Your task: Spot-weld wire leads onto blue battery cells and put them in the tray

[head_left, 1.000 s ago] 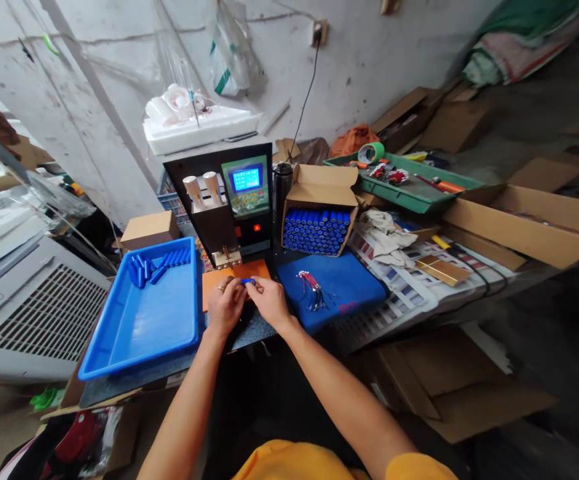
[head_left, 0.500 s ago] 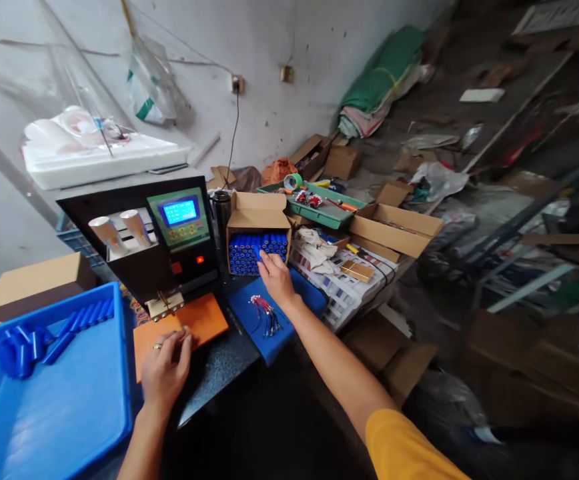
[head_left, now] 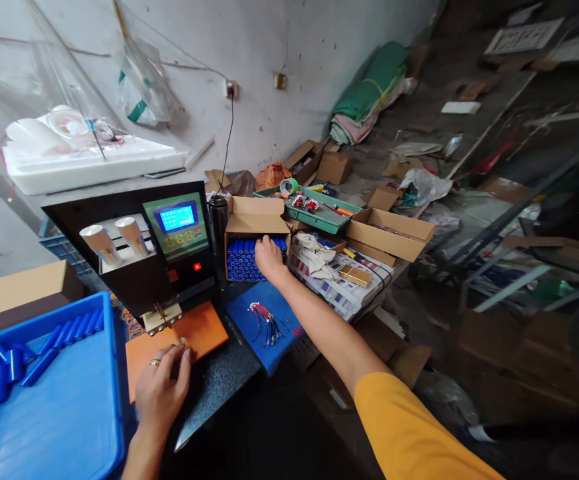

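Note:
My right hand [head_left: 269,259] reaches into the open front of a cardboard box [head_left: 258,220] stacked with blue cylindrical battery cells [head_left: 243,257]. Its fingers are curled against the upper cells, and the fingertips are hidden. Over an orange plate [head_left: 207,330], my left hand [head_left: 163,377] has thumb and fingers drawn together; what they pinch, if anything, is too small to make out. Just beyond it stand the electrodes [head_left: 162,315] of a black spot welder [head_left: 134,280] with a lit blue screen [head_left: 178,217]. Red and black wire leads [head_left: 267,323] lie on a blue cloth [head_left: 249,300].
A blue tray [head_left: 69,427] with several blue cells [head_left: 64,331] stands at the left. Behind the box are a dark flask [head_left: 218,220] and a green tray [head_left: 314,213] of tools. A white rag [head_left: 317,257] and an open carton [head_left: 394,233] sit to the right.
My right hand has moved forward, deeper into the box; a blue cell at its fingertips earlier is now out of sight. My left hand stays over the orange plate. The view has shifted slightly.

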Motion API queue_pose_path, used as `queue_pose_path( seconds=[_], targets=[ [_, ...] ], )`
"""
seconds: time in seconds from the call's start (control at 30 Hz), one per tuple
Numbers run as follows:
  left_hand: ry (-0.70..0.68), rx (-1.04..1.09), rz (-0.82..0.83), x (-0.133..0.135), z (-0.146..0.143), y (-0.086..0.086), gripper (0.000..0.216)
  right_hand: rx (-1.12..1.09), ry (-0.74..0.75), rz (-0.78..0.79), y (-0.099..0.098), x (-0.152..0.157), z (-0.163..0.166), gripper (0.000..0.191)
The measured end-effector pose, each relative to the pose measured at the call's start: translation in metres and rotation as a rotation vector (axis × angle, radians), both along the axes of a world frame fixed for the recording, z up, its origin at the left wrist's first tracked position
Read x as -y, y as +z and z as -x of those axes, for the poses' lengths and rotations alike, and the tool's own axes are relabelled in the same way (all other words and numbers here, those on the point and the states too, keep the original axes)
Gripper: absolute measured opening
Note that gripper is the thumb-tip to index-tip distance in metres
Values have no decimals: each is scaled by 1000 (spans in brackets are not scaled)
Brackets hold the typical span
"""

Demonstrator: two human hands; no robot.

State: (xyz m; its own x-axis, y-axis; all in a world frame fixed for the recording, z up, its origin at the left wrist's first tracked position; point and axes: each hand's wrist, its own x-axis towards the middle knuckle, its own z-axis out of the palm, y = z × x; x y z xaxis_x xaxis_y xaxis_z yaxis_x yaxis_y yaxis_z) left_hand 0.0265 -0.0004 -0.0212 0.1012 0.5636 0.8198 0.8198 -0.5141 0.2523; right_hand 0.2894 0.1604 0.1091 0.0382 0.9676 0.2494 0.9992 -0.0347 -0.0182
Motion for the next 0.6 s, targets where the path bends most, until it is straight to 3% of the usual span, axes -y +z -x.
queue_pose_path(
  seconds=[0.2,0.33,0.5,0.6],
  targets=[
    [0,19,13,0,0,3,10,-49,61,-9,3,6,-7,39],
    [1,32,25,1,1,4,10,-214,113,-121,-19,28,-18,38],
    [18,57,61,2,1,3,11,-431,123,143,-66,50,-28,23],
    [23,73,96,2,2,2,12,-458,116,271,-84,55,-26,18]
  ],
)
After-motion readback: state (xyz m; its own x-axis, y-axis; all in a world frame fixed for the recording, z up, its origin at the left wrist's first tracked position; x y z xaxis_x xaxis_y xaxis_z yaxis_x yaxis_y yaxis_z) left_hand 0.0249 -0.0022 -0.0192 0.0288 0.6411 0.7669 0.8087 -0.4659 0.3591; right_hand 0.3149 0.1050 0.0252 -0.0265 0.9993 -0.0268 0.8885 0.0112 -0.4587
